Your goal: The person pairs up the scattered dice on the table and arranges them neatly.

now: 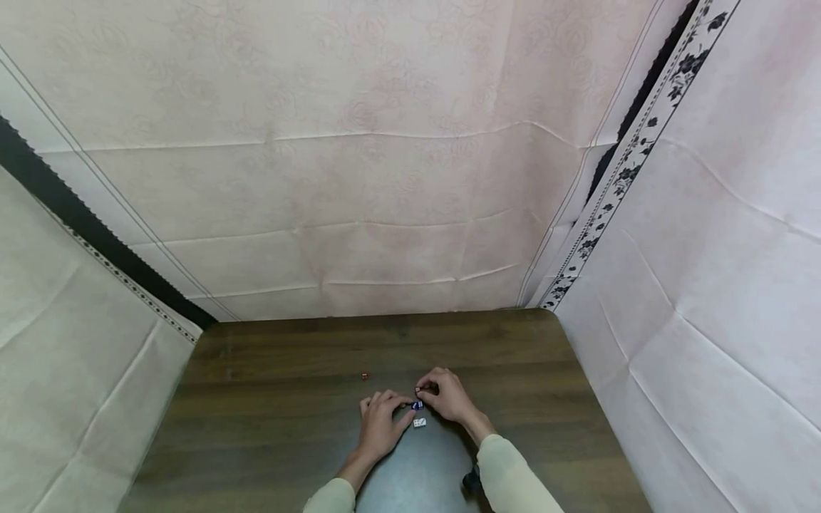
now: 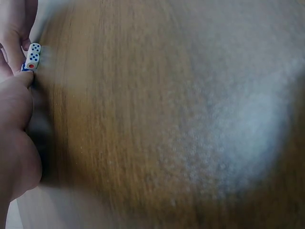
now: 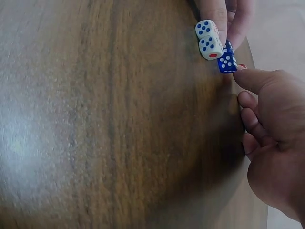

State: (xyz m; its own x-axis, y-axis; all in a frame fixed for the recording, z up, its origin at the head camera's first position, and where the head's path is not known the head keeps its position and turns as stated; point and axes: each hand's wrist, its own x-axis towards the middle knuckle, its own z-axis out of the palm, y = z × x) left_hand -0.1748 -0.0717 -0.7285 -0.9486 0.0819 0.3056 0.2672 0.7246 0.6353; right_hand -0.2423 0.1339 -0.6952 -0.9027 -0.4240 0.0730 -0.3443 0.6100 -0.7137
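Note:
Two blue dice with white pips (image 1: 417, 405) sit side by side on the wooden table, between the thumb and index finger of my left hand (image 1: 381, 422), which pinches them. On the near side is a pair of white dice with blue pips (image 1: 420, 422), touching each other. My right hand (image 1: 451, 396) is just beyond the blue dice and pinches a small red die (image 3: 242, 66), mostly hidden behind the thumb in the right wrist view. The left wrist view catches the white dice (image 2: 33, 56) and a sliver of blue beside my left thumb.
Another red die (image 1: 364, 375) lies apart, farther back and left of my hands. The brown wooden table (image 1: 269, 413) is bordered by pale patterned cloth (image 1: 385, 214) at the back and both sides. A dark object (image 1: 471, 482) is by the right forearm.

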